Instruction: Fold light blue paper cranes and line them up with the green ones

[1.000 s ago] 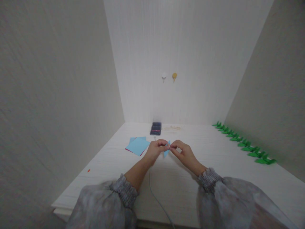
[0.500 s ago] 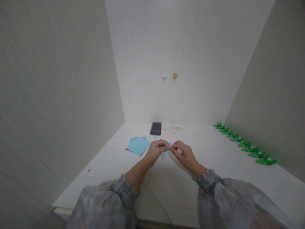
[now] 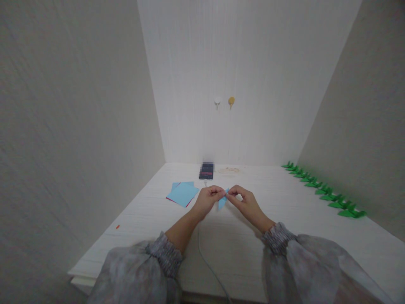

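A small piece of folded light-blue paper [image 3: 222, 203] is held above the white table between both hands. My left hand [image 3: 209, 199] pinches it from the left with thumb and fingers, a ring showing on one finger. From the right, my right hand [image 3: 244, 199] grips the paper's edge between thumb and fingertips. The fingertips of the two hands almost meet and cover part of the folds. To the left of my left hand lies a stack of square paper sheets [image 3: 182, 194], light blue on top with a red edge peeking out.
A row of several green folded-paper figures [image 3: 329, 196] runs along the right side. A phone [image 3: 206, 171] stands near the back wall, its cable [image 3: 209, 266] trailing toward the front edge. A small orange scrap [image 3: 117, 226] lies at left. Two hooks [image 3: 231, 101] are on the wall.
The blue paper has turned slightly between my fingers, its lower point shifting a little right. Both hands keep their pinch with only small finger movements.
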A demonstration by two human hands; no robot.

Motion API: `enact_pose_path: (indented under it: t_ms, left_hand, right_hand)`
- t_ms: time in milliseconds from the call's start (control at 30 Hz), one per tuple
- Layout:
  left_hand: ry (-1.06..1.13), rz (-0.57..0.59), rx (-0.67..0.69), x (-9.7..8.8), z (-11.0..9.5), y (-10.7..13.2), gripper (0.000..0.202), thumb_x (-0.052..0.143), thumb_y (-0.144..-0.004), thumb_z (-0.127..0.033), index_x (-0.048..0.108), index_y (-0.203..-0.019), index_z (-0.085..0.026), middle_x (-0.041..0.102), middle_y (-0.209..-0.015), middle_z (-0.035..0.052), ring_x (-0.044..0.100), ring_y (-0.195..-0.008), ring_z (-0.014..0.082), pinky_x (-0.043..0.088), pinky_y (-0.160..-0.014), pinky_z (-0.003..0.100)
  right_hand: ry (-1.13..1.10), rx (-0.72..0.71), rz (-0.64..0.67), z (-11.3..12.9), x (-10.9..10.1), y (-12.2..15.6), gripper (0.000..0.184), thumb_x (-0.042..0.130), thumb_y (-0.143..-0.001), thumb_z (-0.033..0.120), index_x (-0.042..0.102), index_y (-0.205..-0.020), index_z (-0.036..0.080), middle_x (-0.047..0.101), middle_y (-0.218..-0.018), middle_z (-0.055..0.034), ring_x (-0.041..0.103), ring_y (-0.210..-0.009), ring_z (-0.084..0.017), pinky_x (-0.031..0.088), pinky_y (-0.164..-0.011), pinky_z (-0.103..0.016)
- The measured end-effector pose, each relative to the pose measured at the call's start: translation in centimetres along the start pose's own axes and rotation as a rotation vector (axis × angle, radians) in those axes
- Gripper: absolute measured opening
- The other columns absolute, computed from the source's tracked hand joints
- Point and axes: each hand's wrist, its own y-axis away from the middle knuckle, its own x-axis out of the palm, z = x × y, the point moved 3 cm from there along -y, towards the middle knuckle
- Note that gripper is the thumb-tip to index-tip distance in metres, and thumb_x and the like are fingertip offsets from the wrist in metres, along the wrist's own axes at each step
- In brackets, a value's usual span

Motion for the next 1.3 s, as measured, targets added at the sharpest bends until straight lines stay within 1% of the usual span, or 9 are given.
enact_pose_path:
  t_ms: [200,300,400,500,600,700,933,1133,1300]
  left_hand:
    - [0.001,-0.012,-0.032,-0.2,0.6,-0.1,0.025,0.065,-0.055,-0.032,0.058,-0.067,-0.011,0.056,-0.062,0.0006,0.048,-0.057,0.0086,0.036,-0.059,0.022]
    - [-0.003,0.049,-0.082,-0.1,1.0,0.0,0.031,0.069,-0.05,-0.028,0.057,-0.074,-0.012,0.057,-0.063,0.0008,0.049,-0.055,0.0084,0.036,-0.057,0.022]
    - [-0.003,0.085,-0.126,-0.1,1.2,0.1,0.034,0.069,-0.05,-0.028,0.056,-0.077,-0.012,0.057,-0.058,-0.0003,0.049,-0.051,0.0081,0.036,-0.055,0.022]
    - [0.008,0.077,-0.116,-0.1,1.2,0.1,0.033,0.069,-0.05,-0.029,0.055,-0.076,-0.013,0.058,-0.057,-0.0004,0.05,-0.051,0.0087,0.037,-0.056,0.022]
    - [0.034,0.071,-0.093,-0.2,1.3,0.1,0.031,0.068,-0.051,-0.029,0.056,-0.074,-0.012,0.059,-0.062,0.0004,0.052,-0.055,0.009,0.038,-0.058,0.023]
    - [0.065,0.084,-0.109,-0.2,1.3,0.1,0.028,0.066,-0.054,-0.029,0.056,-0.074,-0.012,0.059,-0.066,0.0012,0.052,-0.057,0.0084,0.039,-0.06,0.023]
    - [0.085,0.002,-0.09,-0.3,1.0,-0.1,0.028,0.068,-0.051,-0.029,0.053,-0.068,-0.013,0.053,-0.064,-0.0026,0.049,-0.054,0.006,0.04,-0.056,0.021]
    - [0.052,0.0,-0.097,-0.3,1.2,-0.4,0.024,0.066,-0.053,-0.027,0.052,-0.065,-0.012,0.051,-0.057,-0.003,0.046,-0.05,0.005,0.035,-0.051,0.018]
    - [0.055,-0.008,-0.08,-0.2,1.2,-0.4,0.023,0.067,-0.052,-0.025,0.052,-0.064,-0.012,0.051,-0.055,-0.0031,0.046,-0.05,0.0052,0.035,-0.051,0.018]
  right_hand:
    - [-0.033,-0.006,-0.001,0.2,-0.2,-0.1,0.015,0.047,-0.075,0.025,0.054,-0.065,0.017,0.052,-0.063,-0.0003,0.048,-0.062,-0.012,0.039,-0.059,-0.023]
    - [-0.071,0.01,-0.015,0.4,-0.5,0.0,0.015,0.048,-0.075,0.025,0.054,-0.063,0.016,0.051,-0.062,0.0002,0.048,-0.062,-0.012,0.038,-0.06,-0.023]
    - [-0.097,0.027,-0.019,0.6,-0.5,0.0,0.015,0.048,-0.074,0.024,0.054,-0.063,0.016,0.051,-0.063,0.0001,0.048,-0.062,-0.012,0.037,-0.06,-0.023]
    - [-0.098,0.03,-0.015,0.7,-0.4,0.0,0.015,0.048,-0.075,0.025,0.055,-0.065,0.016,0.052,-0.064,-0.0001,0.048,-0.063,-0.012,0.038,-0.061,-0.023]
    - [-0.08,0.013,-0.003,0.6,-0.2,-0.2,0.012,0.05,-0.074,0.026,0.055,-0.07,0.017,0.052,-0.066,-0.0001,0.048,-0.064,-0.012,0.038,-0.061,-0.023]
    - [-0.044,-0.002,-0.003,0.3,-0.1,-0.3,0.011,0.05,-0.073,0.027,0.055,-0.068,0.017,0.051,-0.065,0.0002,0.046,-0.062,-0.011,0.037,-0.058,-0.022]
    - [-0.022,0.058,0.021,-0.6,0.4,-0.1,0.008,0.049,-0.073,0.025,0.05,-0.069,0.018,0.048,-0.061,0.0013,0.044,-0.056,-0.011,0.036,-0.052,-0.022]
    - [0.019,-0.04,0.026,-0.3,0.4,-0.1,0.01,0.049,-0.073,0.022,0.05,-0.064,0.018,0.046,-0.063,0.0005,0.044,-0.058,-0.011,0.035,-0.053,-0.022]
    - [0.0,-0.074,0.015,0.1,0.2,-0.2,0.014,0.05,-0.073,0.02,0.046,-0.059,0.017,0.044,-0.062,0.0008,0.043,-0.059,-0.011,0.035,-0.053,-0.022]
